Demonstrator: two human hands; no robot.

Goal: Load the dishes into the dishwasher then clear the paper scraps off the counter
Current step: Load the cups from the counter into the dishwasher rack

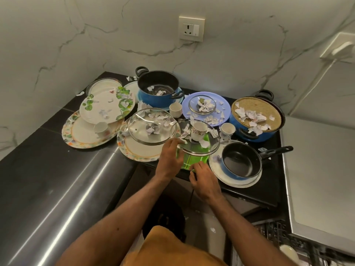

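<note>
While left hand pinches glass lid rim, right hand grips green plate edge below.

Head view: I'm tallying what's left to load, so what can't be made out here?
Dishwasher rack: cut off by the head view's bottom-right edge, blurred; contents unclear.
Right blue pot: inside hidden by the woven mat.
Green tray: largely covered by glass lid, left hand, right hand.
Paper scraps: print too small.
</note>
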